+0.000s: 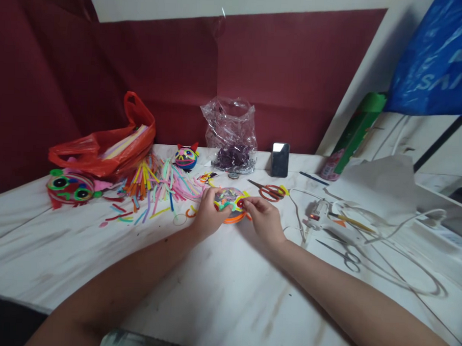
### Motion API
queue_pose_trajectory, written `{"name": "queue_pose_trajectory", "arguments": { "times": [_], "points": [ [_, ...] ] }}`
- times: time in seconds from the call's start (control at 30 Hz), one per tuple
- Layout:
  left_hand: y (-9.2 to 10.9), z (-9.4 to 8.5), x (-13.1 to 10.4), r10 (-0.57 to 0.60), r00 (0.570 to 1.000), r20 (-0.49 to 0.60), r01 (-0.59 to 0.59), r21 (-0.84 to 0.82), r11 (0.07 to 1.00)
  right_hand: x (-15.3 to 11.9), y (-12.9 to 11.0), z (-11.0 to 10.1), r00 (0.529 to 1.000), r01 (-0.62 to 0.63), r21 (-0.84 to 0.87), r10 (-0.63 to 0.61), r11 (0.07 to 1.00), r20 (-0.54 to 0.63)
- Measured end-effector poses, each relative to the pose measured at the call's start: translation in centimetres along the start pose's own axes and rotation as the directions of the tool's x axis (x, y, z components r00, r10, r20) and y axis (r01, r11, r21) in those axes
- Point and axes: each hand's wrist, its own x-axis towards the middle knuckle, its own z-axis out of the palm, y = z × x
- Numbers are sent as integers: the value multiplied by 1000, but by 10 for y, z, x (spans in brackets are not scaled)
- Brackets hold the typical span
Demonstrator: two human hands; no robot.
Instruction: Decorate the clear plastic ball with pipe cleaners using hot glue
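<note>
A single head-worn camera is looking forward and down from six o'clock, near the table. It is facing maroon sheeting at twelve o'clock.

Blue plastic bag — pale letters "SAN", rest cut off at edge

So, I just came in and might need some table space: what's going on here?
A person's left hand steadies a round, colourful craft piece while the right hand pinches a small red part at it. Coloured strips lie scattered to the left, and orange-handled scissors lie just beyond the right hand. A big-eyed figure sits farther left.
</note>
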Motion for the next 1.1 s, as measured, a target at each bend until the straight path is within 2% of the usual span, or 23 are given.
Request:
{"name": "queue_pose_trajectory", "arguments": {
  "times": [0.2, 0.3, 0.5, 0.6, 0.7, 0.8, 0.87, 0.97, 1.1],
  "points": [
    [-10, -9, 0, 92, 989, 116, -87, -51, 995, 21, -2, -16, 994, -47, -42, 42, 998, -103],
    [-19, -14, 1, 115, 980, 164, -113, -21, 993, 31, 2, -26, 989, -51, -77, 39, 996, -142],
    [-34, -17, 2, 77, 968, 240, -75, -18, 997, 46, 9, -41, 993, -51, -71, 43, 996, -110],
    [-39, -14, 0, 44, 950, 309, -1, -140, 990, 45, 9, -41, 997, -70, -53, 69, 996, -32],
    [-42, -12, -2, 33, 931, 364, 47, -210, 977, 37, 5, -34, 983, -122, -25, 125, 992, 134],
    [-42, -11, -1, 18, 930, 368, 82, -255, 964, 30, 1, -28, 936, -197, -3, 189, 980, 298],
    [-41, -10, 0, -21, 927, 375, 158, -339, 928, 28, -1, -28, 890, -277, 20, 248, 961, 383],
    [-42, -8, 2, -89, 919, 383, 262, -426, 866, 27, -3, -30, 842, -377, 57, 316, 925, 436],
    [-44, -7, 5, -177, 912, 369, 346, -465, 815, 26, 0, -26, 835, -418, 57, 358, 907, 417]
  ]
}}
